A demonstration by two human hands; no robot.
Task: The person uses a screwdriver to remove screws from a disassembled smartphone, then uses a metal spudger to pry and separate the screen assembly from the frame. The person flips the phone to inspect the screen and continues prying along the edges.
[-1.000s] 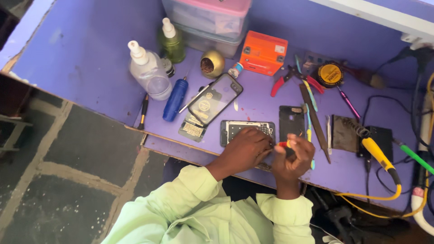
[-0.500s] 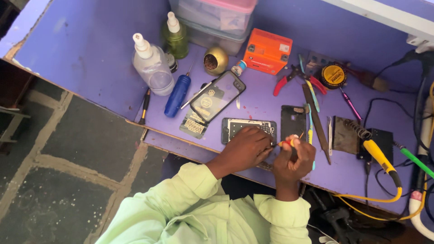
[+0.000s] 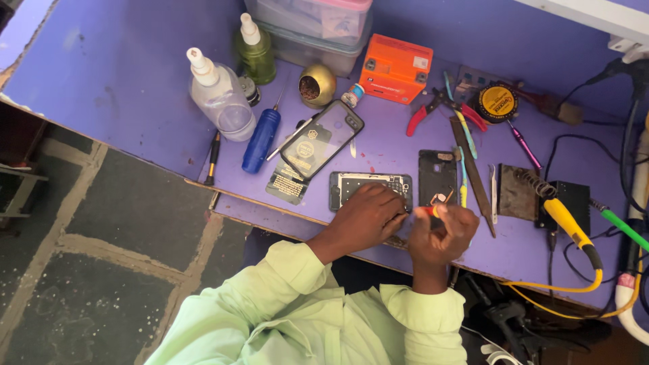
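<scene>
While the left hand (image 3: 368,217) presses flat, fingers curled down, on the opened dark phone body with its circuit board showing (image 3: 368,186) at the purple bench's (image 3: 122,88) front edge, the right hand (image 3: 443,233) pinches a small red-tipped tool (image 3: 430,211) just beside a black back panel (image 3: 437,177).
</scene>
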